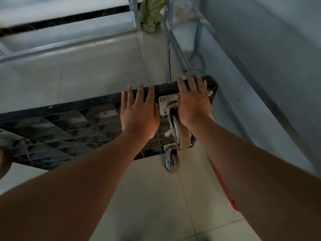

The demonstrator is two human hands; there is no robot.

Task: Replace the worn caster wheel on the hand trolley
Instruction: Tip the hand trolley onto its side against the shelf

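Note:
The hand trolley's black plastic platform (pixel 69 126) stands tipped on its side, ribbed underside facing me. My left hand (pixel 139 112) lies flat on the underside with straight fingers reaching over the top edge. My right hand (pixel 192 100) rests the same way near the top right corner. Between the hands sits a caster (pixel 178 134) with a tan wheel on a metal mounting plate (pixel 163 106) with bolts. A second caster (pixel 171 160) hangs at the lower edge, close to the floor. Another wheel (pixel 5 153) shows at the far left edge.
The trolley's folded metal handle (pixel 175 47) runs up along the grey wall (pixel 260 66) on the right. A green bag (pixel 151 14) hangs at the top. An orange-red strip (pixel 224 186) lies on the tiled floor (pixel 156 206) by the wall. Metal shelving (pixel 69 32) stands at upper left.

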